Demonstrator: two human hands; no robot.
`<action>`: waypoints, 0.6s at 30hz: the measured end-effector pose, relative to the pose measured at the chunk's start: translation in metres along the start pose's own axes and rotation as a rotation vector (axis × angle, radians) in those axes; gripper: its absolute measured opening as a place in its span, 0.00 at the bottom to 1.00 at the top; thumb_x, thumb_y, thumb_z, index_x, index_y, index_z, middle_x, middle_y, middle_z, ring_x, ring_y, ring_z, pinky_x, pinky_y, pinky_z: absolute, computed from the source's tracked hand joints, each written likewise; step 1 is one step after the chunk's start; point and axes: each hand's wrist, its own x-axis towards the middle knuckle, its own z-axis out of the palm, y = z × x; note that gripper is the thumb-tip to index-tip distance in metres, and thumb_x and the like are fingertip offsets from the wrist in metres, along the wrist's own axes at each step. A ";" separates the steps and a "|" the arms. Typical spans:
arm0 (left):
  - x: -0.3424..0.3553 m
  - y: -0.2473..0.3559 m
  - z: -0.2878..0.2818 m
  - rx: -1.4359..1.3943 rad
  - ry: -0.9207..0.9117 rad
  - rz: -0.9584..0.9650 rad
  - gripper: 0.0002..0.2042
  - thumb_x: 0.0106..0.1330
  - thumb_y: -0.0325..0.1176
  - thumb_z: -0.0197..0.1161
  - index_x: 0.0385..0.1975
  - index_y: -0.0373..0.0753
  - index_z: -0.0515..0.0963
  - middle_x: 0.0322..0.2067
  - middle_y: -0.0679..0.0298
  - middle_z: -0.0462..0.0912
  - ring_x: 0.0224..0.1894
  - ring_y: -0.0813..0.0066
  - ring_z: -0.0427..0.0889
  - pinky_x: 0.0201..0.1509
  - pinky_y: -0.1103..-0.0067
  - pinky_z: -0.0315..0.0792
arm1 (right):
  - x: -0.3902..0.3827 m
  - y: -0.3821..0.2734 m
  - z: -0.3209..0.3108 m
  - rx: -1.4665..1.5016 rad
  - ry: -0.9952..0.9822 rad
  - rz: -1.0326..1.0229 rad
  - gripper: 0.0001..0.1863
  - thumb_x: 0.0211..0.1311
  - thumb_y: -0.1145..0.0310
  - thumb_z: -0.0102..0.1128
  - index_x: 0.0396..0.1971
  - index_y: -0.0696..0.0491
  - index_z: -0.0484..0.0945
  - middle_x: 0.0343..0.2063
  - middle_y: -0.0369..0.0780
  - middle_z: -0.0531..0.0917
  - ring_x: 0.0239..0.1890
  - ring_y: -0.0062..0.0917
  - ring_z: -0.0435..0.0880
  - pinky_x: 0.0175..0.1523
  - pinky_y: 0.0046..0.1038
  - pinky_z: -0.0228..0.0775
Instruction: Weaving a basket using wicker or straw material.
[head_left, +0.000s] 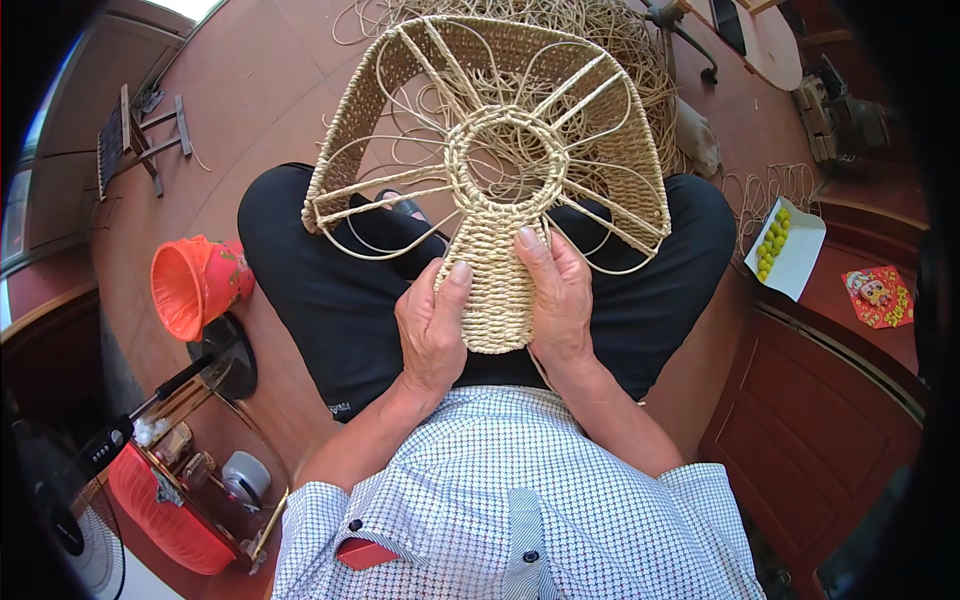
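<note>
A half-woven basket of pale straw cord (497, 285) rests across my lap. It has a tall braided curved wall, a round braided ring in the middle, and straight spokes and thin wire loops between the two. Below the ring runs a flat woven panel. My left hand (433, 320) grips the panel's left edge, thumb on top. On its right edge my right hand (560, 295) pinches the weave, thumb pressed near the ring. The fingers of both hands are mostly hidden beneath the panel. A thin strand hangs from the panel's lower right corner.
A big heap of loose cord (640, 85) lies on the tiled floor beyond the basket. At left stand an orange-lined bucket (195, 285), a small wooden stool (140, 140) and a fan (75, 510). To the right, a white tray (797, 262) holds small yellow-green fruits on a dark red cabinet.
</note>
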 end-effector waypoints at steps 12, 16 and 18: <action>0.002 0.006 -0.008 0.002 -0.055 0.027 0.24 0.88 0.48 0.49 0.41 0.30 0.82 0.30 0.72 0.79 0.33 0.85 0.70 0.40 0.80 0.68 | -0.010 0.001 -0.015 -0.150 -0.051 -0.010 0.19 0.85 0.59 0.56 0.57 0.60 0.82 0.44 0.33 0.87 0.45 0.12 0.80 0.52 0.20 0.75; 0.002 0.011 -0.015 0.013 -0.126 -0.015 0.25 0.88 0.50 0.50 0.47 0.29 0.83 0.34 0.69 0.83 0.37 0.86 0.75 0.44 0.82 0.71 | -0.012 -0.003 -0.020 -0.191 -0.049 -0.040 0.22 0.84 0.54 0.56 0.55 0.60 0.82 0.39 0.32 0.85 0.38 0.10 0.77 0.43 0.19 0.73; 0.000 0.015 -0.024 -0.014 -0.164 -0.056 0.28 0.86 0.54 0.52 0.50 0.29 0.82 0.36 0.64 0.86 0.37 0.84 0.80 0.44 0.82 0.76 | -0.024 -0.023 -0.033 -0.335 -0.087 0.043 0.24 0.83 0.51 0.58 0.55 0.60 0.81 0.36 0.31 0.83 0.34 0.10 0.75 0.38 0.18 0.69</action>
